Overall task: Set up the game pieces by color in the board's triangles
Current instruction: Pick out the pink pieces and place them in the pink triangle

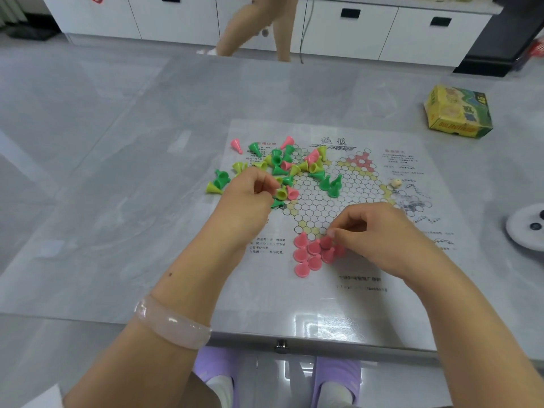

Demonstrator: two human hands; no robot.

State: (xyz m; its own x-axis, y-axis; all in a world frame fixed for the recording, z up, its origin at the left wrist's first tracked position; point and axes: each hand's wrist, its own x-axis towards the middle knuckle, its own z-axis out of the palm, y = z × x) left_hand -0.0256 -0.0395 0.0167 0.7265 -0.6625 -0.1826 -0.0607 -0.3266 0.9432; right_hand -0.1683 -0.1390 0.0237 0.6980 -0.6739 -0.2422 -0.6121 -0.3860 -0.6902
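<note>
A paper game board point(332, 201) printed with a star of circles lies on the glass table. Several pink cone pieces point(312, 254) stand packed in the star's near triangle. My right hand point(379, 234) is at that cluster, its fingertips pinching a pink piece point(328, 241) at the cluster's upper right. A loose heap of dark green, yellow-green and pink pieces point(282, 169) lies over the board's upper left. My left hand point(250, 192) has its fingers curled at the heap's near edge, beside a yellow-green piece point(281, 192); what it holds is hidden.
A yellow and green game box point(457, 111) lies at the far right of the table. A small die point(396, 184) sits on the board's right side. A white round object point(527, 226) stands at the right edge. A person's legs point(256, 28) are beyond the table.
</note>
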